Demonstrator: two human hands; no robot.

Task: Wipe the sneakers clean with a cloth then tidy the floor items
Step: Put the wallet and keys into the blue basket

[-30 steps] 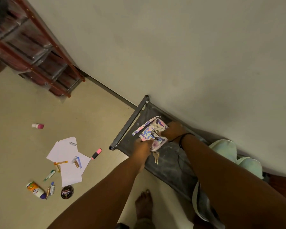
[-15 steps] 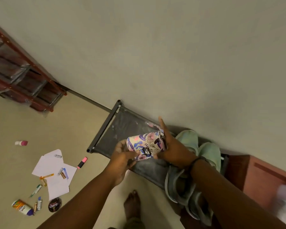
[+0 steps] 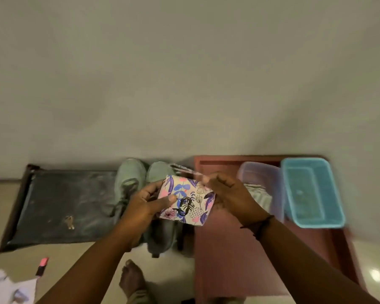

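Held thing: a small floral-patterned pouch [image 3: 185,199], pink, blue and purple on pale fabric with a dark clasp on its face, is held up at centre frame between both hands, above the shoes and off any surface, probably so it can be looked over or opened before it is stowed.
Left hand [image 3: 145,205]: fingers curl round the pouch's left edge with the thumb pressed onto its front near the clasp; a firm clamp.
Right hand [image 3: 230,197]: cupped against the pouch's right edge and gripping it; near its fingertips a thin, blurred clear strip [image 3: 184,171] runs up and left, but what it is cannot be told.
Sneakers: the pair of grey-green fabric sneakers [image 3: 138,183] stands side by side at centre, toes toward the wall, on the right end of a dark scuffed floor mat with a raised rim [image 3: 59,207]; nobody touches them.
Cloth: a pale striped cloth [image 3: 259,195] seems to lie in a clear plastic tub [image 3: 261,178] right of centre; I judge it the wiping cloth, not yet in use.
Stowing place: the tub and a turquoise plastic basket [image 3: 312,191] sit touching on a low reddish-brown wooden unit [image 3: 228,249], a likely home for the pouch.
Floor items: a bunch of keys [image 3: 69,222] lies on the mat; a pink-capped marker [image 3: 42,266] and white papers [image 3: 11,288] wait at lower left.
Stage: tidying seems under way.
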